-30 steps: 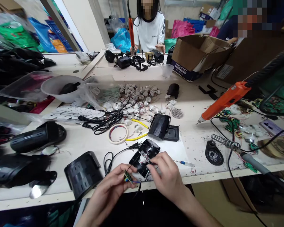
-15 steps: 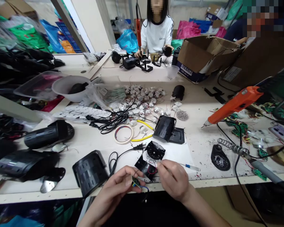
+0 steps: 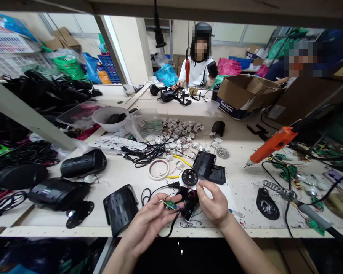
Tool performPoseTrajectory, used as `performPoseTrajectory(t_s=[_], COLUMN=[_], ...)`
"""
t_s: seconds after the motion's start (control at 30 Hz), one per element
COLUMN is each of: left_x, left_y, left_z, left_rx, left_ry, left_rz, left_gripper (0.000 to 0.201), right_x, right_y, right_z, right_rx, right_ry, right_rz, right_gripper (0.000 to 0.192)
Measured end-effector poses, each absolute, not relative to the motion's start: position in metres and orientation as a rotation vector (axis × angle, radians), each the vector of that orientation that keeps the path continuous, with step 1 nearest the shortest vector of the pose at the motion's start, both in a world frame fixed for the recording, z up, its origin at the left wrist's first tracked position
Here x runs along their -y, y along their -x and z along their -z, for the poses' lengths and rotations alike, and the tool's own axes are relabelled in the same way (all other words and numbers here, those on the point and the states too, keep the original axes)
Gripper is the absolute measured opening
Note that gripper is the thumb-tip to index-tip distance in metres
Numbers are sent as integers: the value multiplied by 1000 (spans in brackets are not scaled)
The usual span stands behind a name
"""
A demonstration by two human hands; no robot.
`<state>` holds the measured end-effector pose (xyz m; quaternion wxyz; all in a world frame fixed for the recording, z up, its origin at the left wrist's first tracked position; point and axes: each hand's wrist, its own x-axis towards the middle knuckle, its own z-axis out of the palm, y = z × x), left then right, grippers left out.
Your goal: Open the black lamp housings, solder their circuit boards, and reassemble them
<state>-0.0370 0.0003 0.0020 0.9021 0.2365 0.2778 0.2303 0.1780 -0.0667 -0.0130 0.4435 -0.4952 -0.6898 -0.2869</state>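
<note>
In my left hand (image 3: 157,213) is a small green circuit board (image 3: 170,204), held between thumb and fingers with wires running from it. My right hand (image 3: 214,201) pinches the edge of a round part with a black dial face (image 3: 189,176) and a pale rim. A thin red wire shows just under that part. Between my hands, an opened black housing (image 3: 190,207) lies at the bench's front, partly covered by the dial part and my fingers. A black power cord (image 3: 157,187) with a plug lies just behind my left hand.
Black housings (image 3: 120,207) stand to the left. A tape roll (image 3: 158,169), another black housing (image 3: 204,164) and a pile of small motors (image 3: 180,127) lie behind. An orange electric screwdriver (image 3: 271,146) hangs at right, near a soldering iron in its coiled holder (image 3: 280,189). A person (image 3: 200,68) sits opposite.
My right hand has lifted the dial part up from the black housing, its face now toward me. My left hand has turned the circuit board flatter. The head view has tilted upward.
</note>
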Motion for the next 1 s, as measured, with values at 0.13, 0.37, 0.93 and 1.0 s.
performPoseTrajectory(t_s=[0.13,0.37,0.93,1.0], left_x=[2,11,20,23], left_y=[31,31,36,35], left_z=[-7,-18,-18,-18], left_rx=[-474,-514,-495,-511], left_ry=[-445,-584,-668,-709], left_rz=[-466,-400,-191,-172], left_gripper=[33,36,29,32], right_x=[62,62,89,96], right_y=[-182,-177,-166,-166], right_z=[12,15,25,28], right_rx=[1690,1675,1621,1608], right_ry=[1224,1227,1399,1422], right_rz=[693,603,264,234], right_gripper=[31,48,18,18])
